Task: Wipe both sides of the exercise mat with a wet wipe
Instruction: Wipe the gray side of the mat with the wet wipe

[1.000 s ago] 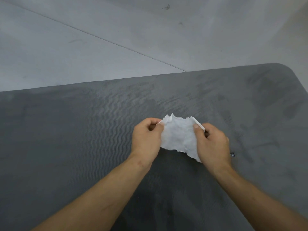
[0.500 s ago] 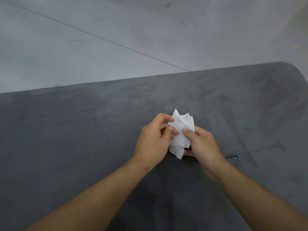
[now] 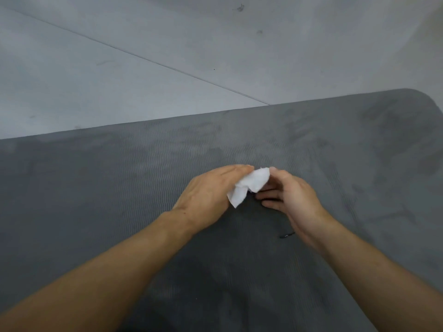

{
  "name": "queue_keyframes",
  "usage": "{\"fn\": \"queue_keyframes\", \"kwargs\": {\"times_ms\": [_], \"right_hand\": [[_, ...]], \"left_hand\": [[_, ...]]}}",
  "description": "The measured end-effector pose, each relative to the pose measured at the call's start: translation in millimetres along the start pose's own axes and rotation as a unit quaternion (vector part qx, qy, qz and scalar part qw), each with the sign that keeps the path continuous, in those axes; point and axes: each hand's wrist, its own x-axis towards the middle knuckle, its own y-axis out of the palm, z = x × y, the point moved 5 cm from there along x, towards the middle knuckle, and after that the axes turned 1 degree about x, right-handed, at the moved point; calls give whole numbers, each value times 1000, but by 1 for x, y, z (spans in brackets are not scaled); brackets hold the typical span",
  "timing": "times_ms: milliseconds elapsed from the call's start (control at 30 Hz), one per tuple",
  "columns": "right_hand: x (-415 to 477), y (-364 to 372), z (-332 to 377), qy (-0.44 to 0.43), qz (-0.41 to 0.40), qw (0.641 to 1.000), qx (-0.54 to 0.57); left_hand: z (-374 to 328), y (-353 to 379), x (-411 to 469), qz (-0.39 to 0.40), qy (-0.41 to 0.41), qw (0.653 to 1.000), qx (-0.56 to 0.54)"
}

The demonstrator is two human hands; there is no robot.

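Held the wet wipe (image 3: 249, 185), bunched into a small white wad, between both hands over the middle of the exercise mat (image 3: 119, 176). Laid the left hand (image 3: 211, 190) against the wad's left side, fingers straight and together, pointing far and right. Could not see the thumb, so could not vouch for any clamp there. Pinched the wad's far right corner with the right hand (image 3: 292, 195), thumb on top and the other fingers loosely curled beneath. Left one loose corner of the wipe hanging toward the near side. Could not settle contact with the mat versus a hover just above it.

Saw the dark grey ribbed mat spread flat on the pale floor (image 3: 119, 68), with its rounded corner at far right. Noticed darker, damp-looking smears toward that corner and along the near part, and took these as marks of wiping already done on the upper face. Judged the step in hand as refolding the wipe for a fresh surface, not wiping. Found no sign of a turned mat, so probably had the underside left to do, plus any dry patches at left. Spotted a small dark speck (image 3: 286, 235) on the mat just beside the right wrist, too small to identify.
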Motion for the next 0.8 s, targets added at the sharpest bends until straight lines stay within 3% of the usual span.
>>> {"fn": "queue_keyframes", "kwargs": {"times_ms": [67, 133, 200, 267, 333, 467, 600, 800], "right_hand": [[8, -6, 6, -63, -48, 993, -88], [10, -16, 14, -155, -95, 961, -210], [13, -23, 17, -244, -113, 894, -359], [21, -30, 14, -270, -105, 823, -488], [29, -37, 4, -258, -89, 779, -564], [30, -39, -14, -288, -101, 711, -633], [31, -39, -14, -299, -128, 700, -636], [29, -39, -14, -308, -130, 700, -631]], "left_hand": [[18, -17, 7, -62, -53, 997, -15], [37, -41, 18, -143, -129, 981, -27], [49, -67, 24, -229, -174, 958, -22], [53, -83, 32, -260, -166, 951, 31], [56, -78, 40, -222, -135, 961, 90], [58, -23, 43, -38, -84, 980, 178], [44, 13, 27, 22, -85, 970, 227], [-3, 55, -5, 66, 67, 960, 265]]}}
